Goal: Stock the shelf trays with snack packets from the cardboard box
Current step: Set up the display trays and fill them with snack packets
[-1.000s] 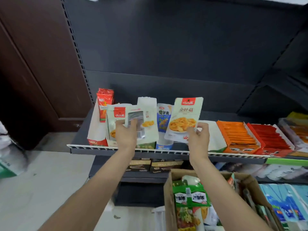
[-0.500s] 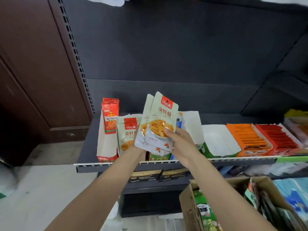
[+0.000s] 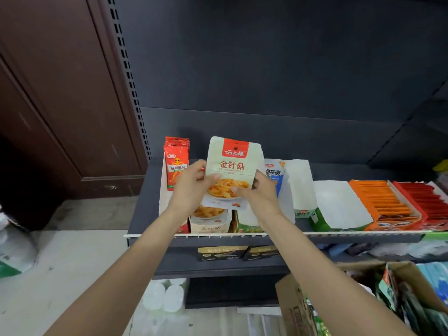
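- The left hand (image 3: 191,187) pinches the mushroom packet (image 3: 231,170) at its left edge.
- The packet stands upright, long axis vertical, directly above its display tray (image 3: 210,225), so it must go straight down.
- The right hand (image 3: 260,194) pinches the packet's right edge, about equally near.
- Half a second ago the packet was tilted; now it is squared.
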A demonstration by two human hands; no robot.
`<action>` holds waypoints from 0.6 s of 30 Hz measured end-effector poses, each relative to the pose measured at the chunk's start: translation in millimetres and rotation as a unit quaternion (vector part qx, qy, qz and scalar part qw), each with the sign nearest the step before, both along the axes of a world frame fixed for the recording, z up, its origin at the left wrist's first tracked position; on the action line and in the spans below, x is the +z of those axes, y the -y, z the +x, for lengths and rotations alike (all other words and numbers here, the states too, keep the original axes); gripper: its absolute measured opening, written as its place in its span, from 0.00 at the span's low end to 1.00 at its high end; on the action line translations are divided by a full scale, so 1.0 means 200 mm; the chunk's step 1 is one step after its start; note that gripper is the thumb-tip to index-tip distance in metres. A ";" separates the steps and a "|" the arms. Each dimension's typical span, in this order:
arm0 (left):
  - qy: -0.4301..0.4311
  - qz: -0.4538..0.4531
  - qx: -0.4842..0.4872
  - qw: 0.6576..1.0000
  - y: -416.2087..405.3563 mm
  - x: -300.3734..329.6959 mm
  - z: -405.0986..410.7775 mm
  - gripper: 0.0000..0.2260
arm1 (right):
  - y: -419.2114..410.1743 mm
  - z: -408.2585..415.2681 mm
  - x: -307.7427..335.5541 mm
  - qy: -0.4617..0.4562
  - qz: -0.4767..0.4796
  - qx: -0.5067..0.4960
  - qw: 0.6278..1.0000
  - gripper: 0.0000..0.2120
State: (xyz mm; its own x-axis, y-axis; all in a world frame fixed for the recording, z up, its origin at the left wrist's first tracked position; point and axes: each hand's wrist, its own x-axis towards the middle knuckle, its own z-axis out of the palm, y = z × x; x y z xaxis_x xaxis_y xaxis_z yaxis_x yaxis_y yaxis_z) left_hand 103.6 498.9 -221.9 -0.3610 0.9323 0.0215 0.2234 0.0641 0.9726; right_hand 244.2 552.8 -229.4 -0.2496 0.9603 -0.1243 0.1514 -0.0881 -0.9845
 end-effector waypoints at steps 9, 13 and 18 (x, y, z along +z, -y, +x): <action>-0.120 -0.032 0.027 0.992 0.01 -0.10 -0.16 0.17 | -0.05 -0.12 -0.15 0.099 0.073 0.029 0.992 0.16; -0.121 -0.008 0.081 0.989 0.01 -0.09 -0.17 0.15 | -0.06 -0.15 -0.17 0.129 0.099 0.027 0.986 0.15; -0.169 0.012 0.082 0.982 0.00 -0.09 -0.21 0.10 | -0.05 -0.19 -0.19 0.181 0.120 0.031 0.976 0.15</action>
State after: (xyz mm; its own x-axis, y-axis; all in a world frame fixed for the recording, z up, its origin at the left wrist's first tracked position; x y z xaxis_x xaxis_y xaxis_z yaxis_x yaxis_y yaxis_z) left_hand 62.2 498.2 -239.6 -0.4741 0.8602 0.1877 0.5225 0.1033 0.8463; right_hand 205.5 563.4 -268.4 -0.2902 0.9569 0.0114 0.4899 0.1588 -0.8572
